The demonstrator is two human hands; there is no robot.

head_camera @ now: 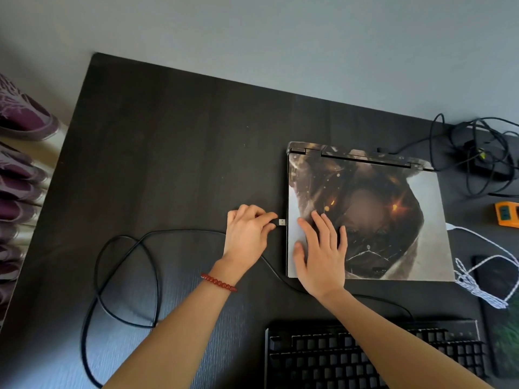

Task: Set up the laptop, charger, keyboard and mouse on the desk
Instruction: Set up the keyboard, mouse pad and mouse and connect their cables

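Step in hand: plugging the keyboard's cable into the laptop. The left hand [248, 233] pinches the USB plug [281, 222] between thumb and fingers, its metal tip just beside the left edge of the closed laptop [393, 220], apparently not yet seated. The right hand [320, 254] lies flat on the lid with fingers spread, holding nothing, likely bracing it. The black cable [123, 276] loops over the table [168, 150] and seems to run back to the keyboard [365, 357] at the near edge. Judgement: the next move needs the plug lined up with a side port, which I cannot see from here, then pushed straight in. The charger [488, 161] sits tangled at the far right corner. No mouse is visible. No containers are in view.
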